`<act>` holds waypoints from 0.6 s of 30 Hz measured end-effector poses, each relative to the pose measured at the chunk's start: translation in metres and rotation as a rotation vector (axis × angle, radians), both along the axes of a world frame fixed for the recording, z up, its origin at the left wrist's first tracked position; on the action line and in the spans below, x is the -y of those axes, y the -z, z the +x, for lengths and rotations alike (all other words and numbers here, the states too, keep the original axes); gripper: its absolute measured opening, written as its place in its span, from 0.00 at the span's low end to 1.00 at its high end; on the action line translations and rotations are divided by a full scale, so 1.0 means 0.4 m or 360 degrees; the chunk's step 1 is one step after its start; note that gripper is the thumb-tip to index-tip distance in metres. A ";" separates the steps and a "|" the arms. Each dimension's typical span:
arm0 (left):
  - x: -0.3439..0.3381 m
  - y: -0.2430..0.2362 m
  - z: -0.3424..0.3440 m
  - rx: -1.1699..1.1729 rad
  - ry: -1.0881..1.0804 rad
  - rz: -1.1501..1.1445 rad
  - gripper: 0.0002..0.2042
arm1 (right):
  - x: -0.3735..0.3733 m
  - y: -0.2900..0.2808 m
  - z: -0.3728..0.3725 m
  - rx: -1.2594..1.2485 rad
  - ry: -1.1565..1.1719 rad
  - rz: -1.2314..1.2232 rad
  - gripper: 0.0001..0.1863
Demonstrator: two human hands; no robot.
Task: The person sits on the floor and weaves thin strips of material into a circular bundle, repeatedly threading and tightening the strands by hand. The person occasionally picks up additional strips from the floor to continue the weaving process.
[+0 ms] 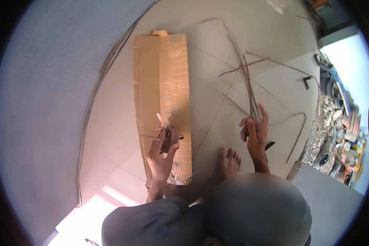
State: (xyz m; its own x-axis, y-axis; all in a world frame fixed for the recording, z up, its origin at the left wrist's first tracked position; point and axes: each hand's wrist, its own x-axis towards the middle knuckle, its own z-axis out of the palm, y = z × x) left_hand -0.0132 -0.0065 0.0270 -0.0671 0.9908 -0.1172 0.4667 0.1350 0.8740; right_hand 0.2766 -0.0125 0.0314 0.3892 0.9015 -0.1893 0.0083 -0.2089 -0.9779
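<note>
My left hand (pixel 159 163) is closed around a small dark-brown bundle (pixel 168 140) over the near part of a flattened cardboard sheet (pixel 147 86). Short ends of strip stick out of that bundle to the left and upward; it looks folded or woven, but its exact kind cannot be made out. Thin brown flat strips (pixel 249 88) run from between the fingers of my right hand (pixel 256 133), which pinches them with its index finger pointing up. The strips bend and cross over the tiled floor ahead and to the right.
A black angled piece (pixel 307 82) lies on the floor at the right, and another dark piece (pixel 269 145) sits beside my right wrist. My bare foot (pixel 229 162) is between my hands. A blue-grey wall (pixel 41 102) rises at the left. Rubble and mixed items (pixel 334 135) line the right edge.
</note>
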 end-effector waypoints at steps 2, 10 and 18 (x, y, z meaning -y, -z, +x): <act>-0.003 0.008 -0.025 -0.0033 -0.0112 0.0052 0.19 | -0.013 -0.042 -0.026 0.0047 -0.0086 -0.0006 0.19; 0.001 0.010 -0.094 -0.0268 -0.0505 0.0220 0.16 | -0.081 -0.076 -0.048 0.0381 -0.0847 0.0480 0.17; -0.056 -0.152 -0.005 0.0323 0.0355 0.0509 0.27 | -0.075 -0.167 -0.095 0.1265 -0.1471 0.0433 0.14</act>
State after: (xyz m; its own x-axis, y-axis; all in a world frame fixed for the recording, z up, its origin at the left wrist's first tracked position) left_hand -0.0151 0.0160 0.0878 0.1452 0.9671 0.2089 0.2686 -0.2417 0.9324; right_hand 0.2388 0.0175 0.0983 -0.4892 0.8711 0.0434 0.6520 0.3983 -0.6452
